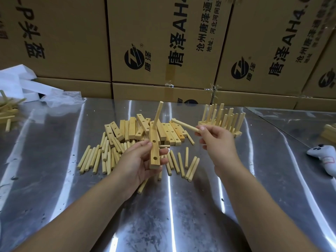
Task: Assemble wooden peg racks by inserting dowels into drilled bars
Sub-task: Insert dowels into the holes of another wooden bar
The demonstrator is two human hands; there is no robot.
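My left hand (140,160) holds a drilled wooden bar (155,150) above the table, its long side pointing away from me. One dowel (157,114) stands in the bar's far hole; two nearer holes are open. My right hand (216,142) pinches a loose dowel (184,125) by one end, its other end pointing left toward the bar. Under the hands lie a heap of drilled bars (131,130) and scattered loose dowels (94,159).
Finished peg racks (222,118) stand at the back right on the shiny metal table (172,215). A white game controller (323,157) lies at the right edge. Cardboard boxes (163,42) wall the back. More wooden sticks (8,113) and white foam (20,79) sit far left.
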